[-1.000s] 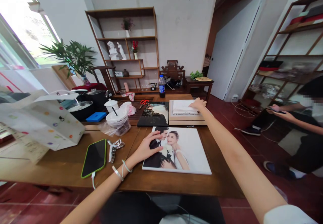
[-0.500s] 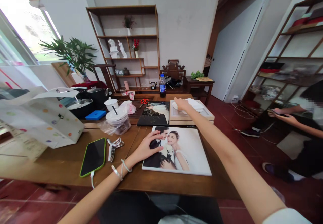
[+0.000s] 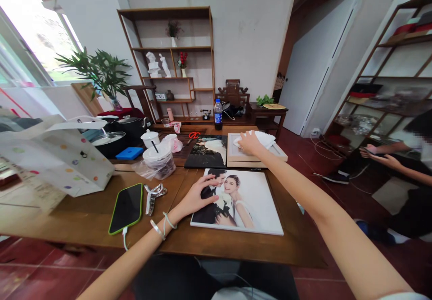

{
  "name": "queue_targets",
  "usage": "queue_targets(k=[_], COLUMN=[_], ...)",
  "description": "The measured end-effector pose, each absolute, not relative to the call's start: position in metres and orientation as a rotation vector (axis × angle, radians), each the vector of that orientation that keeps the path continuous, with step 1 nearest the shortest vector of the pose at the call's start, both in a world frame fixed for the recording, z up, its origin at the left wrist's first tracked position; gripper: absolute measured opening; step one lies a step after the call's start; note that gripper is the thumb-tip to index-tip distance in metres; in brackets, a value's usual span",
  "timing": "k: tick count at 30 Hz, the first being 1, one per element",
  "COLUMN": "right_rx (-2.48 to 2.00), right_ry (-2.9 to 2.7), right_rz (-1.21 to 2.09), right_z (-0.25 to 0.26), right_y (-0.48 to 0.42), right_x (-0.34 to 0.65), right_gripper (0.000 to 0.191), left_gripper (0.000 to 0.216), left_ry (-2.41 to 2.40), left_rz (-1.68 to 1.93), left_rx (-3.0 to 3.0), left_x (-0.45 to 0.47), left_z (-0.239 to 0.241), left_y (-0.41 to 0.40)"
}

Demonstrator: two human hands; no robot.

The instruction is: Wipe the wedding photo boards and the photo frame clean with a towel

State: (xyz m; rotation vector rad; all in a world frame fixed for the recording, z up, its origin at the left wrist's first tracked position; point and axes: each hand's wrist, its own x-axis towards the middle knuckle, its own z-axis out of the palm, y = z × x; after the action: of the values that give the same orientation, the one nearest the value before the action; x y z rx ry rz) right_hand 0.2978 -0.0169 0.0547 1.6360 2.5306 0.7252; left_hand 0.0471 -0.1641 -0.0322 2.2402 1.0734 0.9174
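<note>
My left hand [image 3: 197, 197] lies with spread fingers on the left part of a wedding photo panel [image 3: 259, 201], which is flat near the table's front edge. Farther back, my right hand [image 3: 250, 143] is closed on a bunched white cloth [image 3: 266, 138] and presses it on a pale wooden picture frame [image 3: 240, 159]. Part of the cloth is hidden under the fingers. Left of that frame lies a dark photo panel [image 3: 202, 155] showing a white dress.
On the wooden table [image 3: 158, 234] at left are a phone [image 3: 126, 210] on a cable, a clear hair claw [image 3: 155, 196], a bagged cup [image 3: 158, 158], a blue box [image 3: 129, 153] and a paper bag [image 3: 84, 165]. A bottle [image 3: 218, 114] stands behind. A person [image 3: 398, 160] sits at right.
My right hand has slid a little to the right over the frame, gathering the cloth closer under it. The left hand stays on the wedding photo panel.
</note>
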Motion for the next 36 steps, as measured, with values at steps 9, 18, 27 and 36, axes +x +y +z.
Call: queue_targets(k=[9, 18, 27, 36], right_rx=[1.790, 1.583, 1.110, 1.051], right_ry=[2.421, 2.604, 2.823, 2.924], right_rz=[0.668, 0.808, 0.804, 1.027], right_z=[0.043, 0.049, 0.074, 0.050], right_y=[0.003, -0.008, -0.043, -0.086], right_x=[0.288, 0.304, 0.332, 0.328], right_gripper=[0.029, 0.030, 0.026, 0.026], left_gripper=[0.038, 0.039, 0.039, 0.039], left_ry=[1.067, 1.061, 1.054, 1.058], left_rz=[0.922, 0.922, 0.914, 0.921], left_rx=[2.241, 2.258, 2.261, 2.253], left_x=[0.047, 0.047, 0.045, 0.046], left_z=[-0.033, -0.033, -0.036, -0.034], left_y=[-0.163, -0.163, -0.161, -0.163])
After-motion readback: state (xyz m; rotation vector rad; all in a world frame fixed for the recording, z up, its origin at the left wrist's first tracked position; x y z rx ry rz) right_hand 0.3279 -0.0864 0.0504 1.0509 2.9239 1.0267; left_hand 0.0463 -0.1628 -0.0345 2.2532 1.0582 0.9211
